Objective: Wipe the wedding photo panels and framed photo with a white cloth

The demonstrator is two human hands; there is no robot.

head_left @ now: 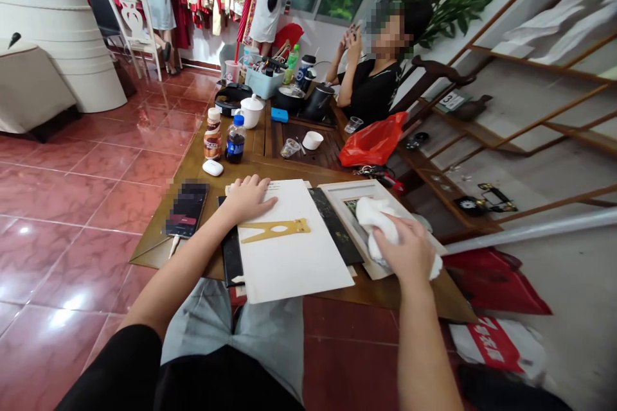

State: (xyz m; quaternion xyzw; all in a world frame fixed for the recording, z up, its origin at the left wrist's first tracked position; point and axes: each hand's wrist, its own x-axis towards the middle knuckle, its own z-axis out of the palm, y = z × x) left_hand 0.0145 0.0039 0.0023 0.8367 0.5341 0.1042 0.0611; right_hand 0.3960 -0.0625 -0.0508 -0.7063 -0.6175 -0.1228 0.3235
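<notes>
My left hand (pixel 249 199) lies flat on the upper left of a white sheet (pixel 294 273), fingers spread. On that sheet rests a flat gold-coloured piece (pixel 277 229) with two long prongs and an oval hole. Beneath the sheet a black board (pixel 335 221) sticks out on both sides. At the right, my right hand (pixel 407 247) is closed around a crumpled white cloth (pixel 378 218). The cloth is over a pale frame (pixel 344 192) with a small picture in it, and covers part of it. Whether the cloth presses on the frame I cannot tell.
Left on the wooden table (pixel 152 247) are a phone (pixel 187 209) on a cable, a white case (pixel 213 168) and two bottles, one a cola bottle (pixel 235 141). Farther back are a lidded cup (pixel 251 112) and a red bag (pixel 373 144). A person (pixel 371 83) sits beyond.
</notes>
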